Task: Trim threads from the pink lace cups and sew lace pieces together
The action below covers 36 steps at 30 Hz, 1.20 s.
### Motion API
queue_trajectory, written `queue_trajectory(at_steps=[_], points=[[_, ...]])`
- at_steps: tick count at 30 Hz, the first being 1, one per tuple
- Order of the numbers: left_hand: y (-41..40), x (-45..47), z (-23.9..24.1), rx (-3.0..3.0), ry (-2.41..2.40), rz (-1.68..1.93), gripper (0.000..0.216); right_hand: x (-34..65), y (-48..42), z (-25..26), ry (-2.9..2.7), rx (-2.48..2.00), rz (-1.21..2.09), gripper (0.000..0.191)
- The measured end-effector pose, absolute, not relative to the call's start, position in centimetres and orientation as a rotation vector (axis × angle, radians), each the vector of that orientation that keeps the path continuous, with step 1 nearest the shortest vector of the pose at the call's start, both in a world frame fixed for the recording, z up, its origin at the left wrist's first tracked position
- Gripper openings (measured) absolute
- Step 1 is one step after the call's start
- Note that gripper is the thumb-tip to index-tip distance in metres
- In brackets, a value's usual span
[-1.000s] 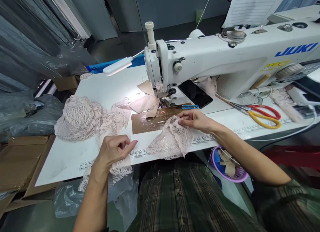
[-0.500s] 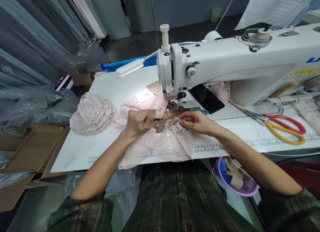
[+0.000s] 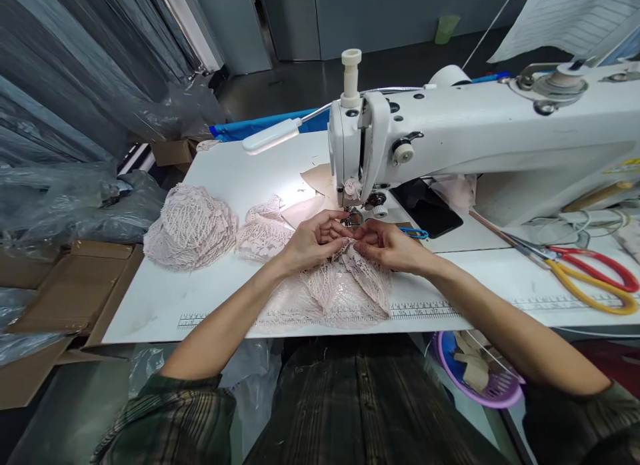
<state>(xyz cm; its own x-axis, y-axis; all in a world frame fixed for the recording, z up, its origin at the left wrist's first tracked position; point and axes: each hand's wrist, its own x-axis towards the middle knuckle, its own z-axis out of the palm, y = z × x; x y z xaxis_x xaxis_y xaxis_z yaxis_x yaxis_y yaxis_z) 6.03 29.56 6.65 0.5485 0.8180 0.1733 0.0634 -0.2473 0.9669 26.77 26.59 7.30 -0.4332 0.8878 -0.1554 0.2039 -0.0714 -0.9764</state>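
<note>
Left hand [image 3: 313,241] has moved in from the lace pile [image 3: 190,228] and now meets the right hand [image 3: 387,246] at the presser foot [image 3: 354,218]. Both sets of fingers pinch the top edge of the pink lace piece [image 3: 345,288], which lies on the surface [image 3: 165,298] just below the needle. Under the foot yet? Can't tell, the hands hide it.

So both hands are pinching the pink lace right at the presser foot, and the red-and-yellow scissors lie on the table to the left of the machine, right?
Not quite. The head view shows the scissors to the right. Both hands, left hand and right hand, do hold the pink lace at the presser foot.
</note>
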Motion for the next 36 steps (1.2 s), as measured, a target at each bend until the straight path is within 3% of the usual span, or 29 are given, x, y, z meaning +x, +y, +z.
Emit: queue_trajectory(at_steps=[5, 12, 24, 29, 36], points=[[29.3, 6.2, 7.3, 1.566, 0.825, 0.838, 0.043, 26.4, 26.9, 7.6, -1.706, -1.19, 1.524, 0.032], [29.0, 6.1, 6.7, 1.517, 0.793, 0.858, 0.055, 26.0, 26.9, 7.0, -1.702, -1.139, 1.537, 0.031], [27.9, 6.7, 7.7, 1.415, 0.883, 0.783, 0.06, 26.2, 26.6, 6.7, -1.705, -1.121, 1.223, 0.027], [27.5, 7.3, 7.5, 1.259, 0.953, 0.861, 0.049, 25.9, 26.1, 6.1, -1.831, -1.156, 0.979, 0.015], [27.6, 7.2, 7.5, 1.092, 0.956, 0.885, 0.053, 25.2, 25.8, 5.5, -1.79, -1.179, 0.932, 0.013]])
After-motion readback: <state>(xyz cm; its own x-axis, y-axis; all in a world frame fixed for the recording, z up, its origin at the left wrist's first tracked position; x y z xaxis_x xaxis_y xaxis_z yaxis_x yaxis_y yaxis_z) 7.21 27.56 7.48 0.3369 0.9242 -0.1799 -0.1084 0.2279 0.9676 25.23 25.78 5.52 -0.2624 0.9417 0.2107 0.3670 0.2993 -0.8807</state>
